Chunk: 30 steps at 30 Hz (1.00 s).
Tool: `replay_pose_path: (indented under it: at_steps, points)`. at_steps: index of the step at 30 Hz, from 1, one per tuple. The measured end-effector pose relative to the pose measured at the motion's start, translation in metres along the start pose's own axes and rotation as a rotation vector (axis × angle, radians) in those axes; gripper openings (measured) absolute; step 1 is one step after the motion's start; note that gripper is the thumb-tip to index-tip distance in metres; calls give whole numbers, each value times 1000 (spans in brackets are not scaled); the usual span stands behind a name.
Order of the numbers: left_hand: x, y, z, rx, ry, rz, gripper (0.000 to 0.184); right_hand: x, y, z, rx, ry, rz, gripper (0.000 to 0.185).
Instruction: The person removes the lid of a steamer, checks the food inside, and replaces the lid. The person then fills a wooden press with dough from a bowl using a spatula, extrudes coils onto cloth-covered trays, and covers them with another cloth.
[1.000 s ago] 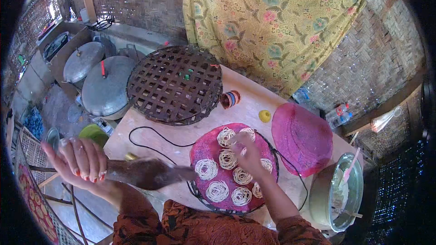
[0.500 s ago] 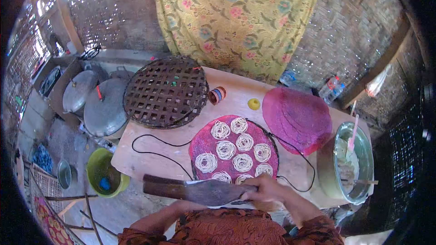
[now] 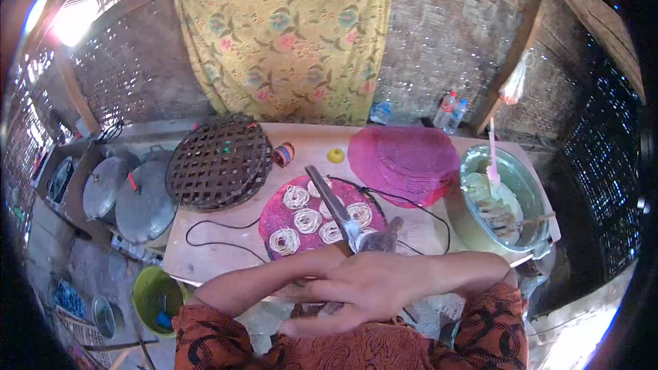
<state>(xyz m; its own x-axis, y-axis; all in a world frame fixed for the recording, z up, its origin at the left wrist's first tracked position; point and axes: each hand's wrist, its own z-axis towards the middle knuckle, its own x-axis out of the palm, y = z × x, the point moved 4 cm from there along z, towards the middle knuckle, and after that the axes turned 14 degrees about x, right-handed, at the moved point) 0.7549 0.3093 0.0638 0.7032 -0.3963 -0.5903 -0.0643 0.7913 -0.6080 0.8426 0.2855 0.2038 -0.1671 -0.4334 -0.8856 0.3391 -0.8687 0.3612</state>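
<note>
Both my hands are close to my body at the front table edge. My right hand (image 3: 370, 291) lies across the front, its fingers pointing left over a dark wooden tool (image 3: 332, 202). My left hand (image 3: 327, 260) is mostly hidden behind it, near the base of the tool. The tool's long arm slants up and left, and its thick dark end shows just above my wrist. Beneath it is a round pink mat (image 3: 274, 216) bearing several white noodle-like coils, such as one coil (image 3: 284, 240). The tool and my hands hide part of the mat.
A dark woven rack (image 3: 219, 161) stands at the left rear, with large lidded pots (image 3: 144, 202) beyond. Stacked pink mats (image 3: 404, 161) lie behind. At right is a metal basin (image 3: 480, 223) of pale dough. A black cord (image 3: 219, 223) crosses the table. A green bucket (image 3: 152, 294) is below left.
The wooden tool has swung from lying sideways to slanting up over the mat. My hands have come together near my body. The view has shifted, moving the table's things left.
</note>
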Motion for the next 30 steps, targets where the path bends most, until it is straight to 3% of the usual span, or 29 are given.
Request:
replay_pose_path:
  at_steps: [2, 4, 5, 6, 8, 9, 11, 12, 13, 14, 16, 17, 19, 21, 22, 23, 24, 25, 27, 28, 30]
  points:
    - [-7, -8, 7, 40, 42, -18, 30, 4, 0, -11, 113, 122, -117, 30]
    - [1, -7, 2, 10, 22, 48, 30, -5, -33, -31, 552, -224, 132, 22]
    - [6, -2, -3, -28, -4, 91, 30, -15, -36, -44, 623, -439, 141, 20]
    - [17, 18, -21, -283, -47, 199, 32, -29, -39, -59, 687, -656, 149, 19]
    - [1, 24, -37, -374, -100, 309, 37, -56, -51, -105, 724, -851, 10, 27]
    - [-7, 27, -46, -422, -125, 360, 40, -83, -37, -136, 885, -931, -203, 28]
    - [10, 78, -64, -510, -4, 544, 41, -111, -36, -221, 990, -1513, 141, 18]
    - [9, 81, -56, -488, -207, 506, 40, -126, -35, -243, 645, -1773, 324, 14]
    - [15, 83, -51, -472, -403, 450, 40, -133, -30, -266, 489, -1858, 363, 20]
    - [24, 87, -44, -454, -594, 384, 39, -128, -32, -280, 510, -1880, 342, 20]
    - [31, 99, -3, -278, -945, -21, 35, -104, -59, -319, 638, -2312, 328, 23]
    - [35, 104, 17, -159, -1104, -208, 33, -84, -89, -329, 341, -2273, 542, 28]
    - [26, 73, 82, 69, -1221, -721, 30, -54, -113, -306, 469, -2105, 1060, 24]
    - [-5, 47, 94, 224, -1401, -400, 29, -21, -142, -302, 598, -1778, 1363, 32]
    - [-23, 36, 92, 299, -1491, -222, 29, -19, -142, -307, 793, -1479, 1445, 36]
    - [-35, 25, 89, 365, -1577, -34, 29, -31, -145, -338, 797, -1489, 1445, 36]
    - [-41, 14, 88, 424, -1656, 167, 30, -60, -141, -381, 1117, -1191, 562, 36]
    - [-43, 6, 99, 468, -1629, 311, 30, -78, -137, -416, 1248, -758, -287, 36]
    - [-41, -4, 110, 490, -1590, 463, 30, -93, -145, -499, 1572, -166, -1096, 32]
    - [-36, -5, 107, 370, -1569, 449, 31, -88, -158, -549, 1676, 72, -1156, 30]
    - [-22, -9, 94, 129, -1521, 419, 32, -83, -173, -608, 1757, 330, -1196, 28]
